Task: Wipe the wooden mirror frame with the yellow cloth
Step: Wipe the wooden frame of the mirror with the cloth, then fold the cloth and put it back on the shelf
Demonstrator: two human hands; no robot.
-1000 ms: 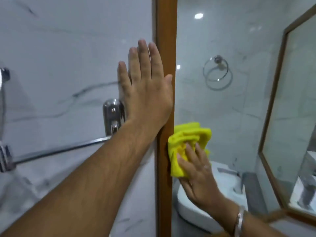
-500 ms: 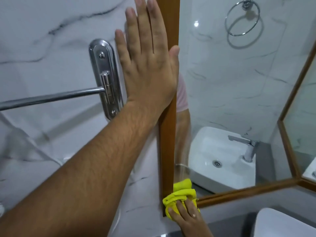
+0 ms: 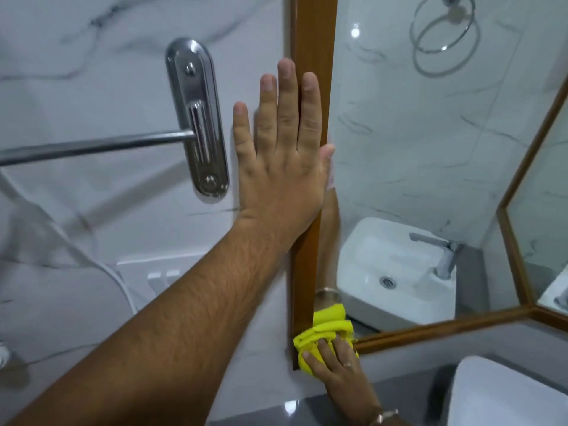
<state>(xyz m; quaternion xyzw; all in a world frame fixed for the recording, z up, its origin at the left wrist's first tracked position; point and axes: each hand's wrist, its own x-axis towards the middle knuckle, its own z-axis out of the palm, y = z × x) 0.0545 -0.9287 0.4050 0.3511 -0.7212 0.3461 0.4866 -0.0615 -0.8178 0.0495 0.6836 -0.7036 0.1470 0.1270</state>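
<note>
The wooden mirror frame [image 3: 312, 35] runs vertically down the middle of the head view and turns right along its lower edge. My left hand [image 3: 284, 161] lies flat with fingers spread, partly on the marble wall and partly on the frame's left upright. My right hand [image 3: 338, 364] presses a bunched yellow cloth [image 3: 319, 335] against the frame's bottom left corner. The cloth's reflection shows in the glass just above it.
A chrome towel rail bracket [image 3: 198, 118] with its bar sticks out from the marble wall left of my left hand. White wall switches [image 3: 159, 276] sit below it. A white basin [image 3: 504, 395] is at bottom right; another basin and tap appear reflected in the mirror.
My right hand slid the cloth down the frame's upright from mid-height to the bottom left corner. The view tilted downward. My left hand stayed flat against the wall and frame.
</note>
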